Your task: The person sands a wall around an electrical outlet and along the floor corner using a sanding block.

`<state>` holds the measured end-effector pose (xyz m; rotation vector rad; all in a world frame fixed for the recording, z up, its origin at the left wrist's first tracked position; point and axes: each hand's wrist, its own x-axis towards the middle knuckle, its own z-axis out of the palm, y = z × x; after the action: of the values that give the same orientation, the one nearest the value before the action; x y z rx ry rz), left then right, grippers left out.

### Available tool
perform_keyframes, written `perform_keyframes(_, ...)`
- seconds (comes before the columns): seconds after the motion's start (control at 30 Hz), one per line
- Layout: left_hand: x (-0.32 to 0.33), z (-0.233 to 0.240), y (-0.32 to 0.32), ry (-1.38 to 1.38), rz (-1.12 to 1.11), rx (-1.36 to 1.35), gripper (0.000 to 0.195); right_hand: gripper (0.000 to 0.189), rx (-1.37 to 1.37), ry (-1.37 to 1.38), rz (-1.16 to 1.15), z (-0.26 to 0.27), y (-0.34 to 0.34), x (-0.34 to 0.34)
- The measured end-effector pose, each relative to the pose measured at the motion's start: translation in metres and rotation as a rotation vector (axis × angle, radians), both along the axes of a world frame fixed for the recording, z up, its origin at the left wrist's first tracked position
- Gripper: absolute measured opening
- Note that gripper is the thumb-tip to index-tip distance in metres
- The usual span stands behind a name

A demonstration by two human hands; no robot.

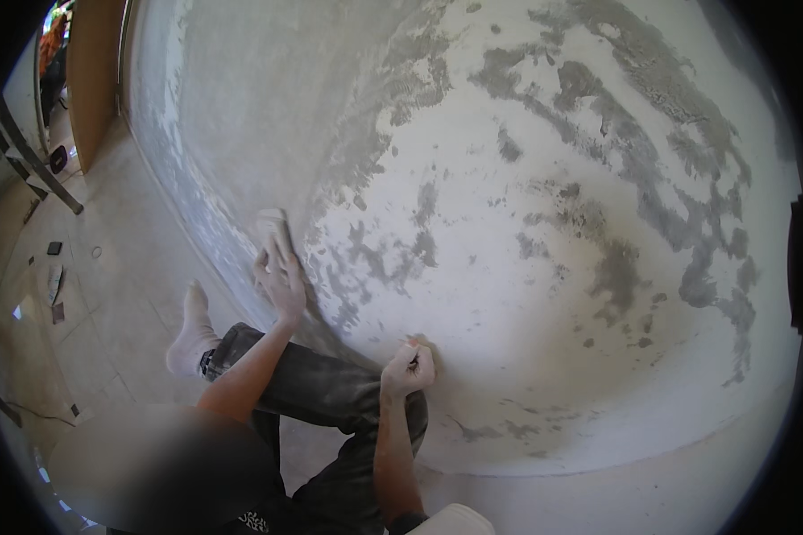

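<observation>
My left hand (pixel 284 287) grips a pale, dust-covered sanding block (pixel 274 229) against the lower part of a plastered wall (pixel 468 281). The wall is patchy, with white filler over grey areas. Close to the wall, my right hand (pixel 408 369) is curled into a loose fist above my bent knee; nothing plainly shows in it. White dust coats both hands. My dark trousers (pixel 321 388) are dusty, and my bare foot (pixel 194 334) rests on the floor beside the wall's base.
At the far left stand a brown door (pixel 94 80) and the legs of a stepladder (pixel 33 160). Several small items lie on the tiled floor (pixel 120 294), among them a dark box-shaped piece (pixel 54 248) and a ring (pixel 96 252). A rounded white thing (pixel 456 520) shows at the bottom edge.
</observation>
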<state>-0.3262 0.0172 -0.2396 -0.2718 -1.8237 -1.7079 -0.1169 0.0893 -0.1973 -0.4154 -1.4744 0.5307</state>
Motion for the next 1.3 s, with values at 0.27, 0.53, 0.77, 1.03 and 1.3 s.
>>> perform_keyframes(0.27, -0.003, 0.009, 0.008, 0.165, 0.071, -0.120, 0.054, 0.031, -0.045, 0.010, 0.020, 0.007, -0.003, -0.004)
perform_keyframes(0.53, 0.010, 0.021, -0.002, 0.307, -0.052, -0.073, 0.052, 0.034, -0.016, -0.036, 0.022, 0.024, -0.006, -0.004)
perform_keyframes(0.77, -0.013, 0.035, -0.007, -0.193, -0.013, 0.103, 0.053, 0.036, -0.031, -0.050, 0.033, 0.049, -0.015, -0.010)
perform_keyframes(1.03, 0.018, 0.112, -0.026, 0.010, -0.011, -0.109, 0.054, 0.038, -0.012, -0.109, 0.019, 0.129, -0.028, -0.011)
perform_keyframes(1.3, -0.015, 0.085, -0.023, -0.401, 0.002, 0.114, 0.058, 0.029, 0.000, -0.090, 0.045, 0.132, -0.030, -0.015)
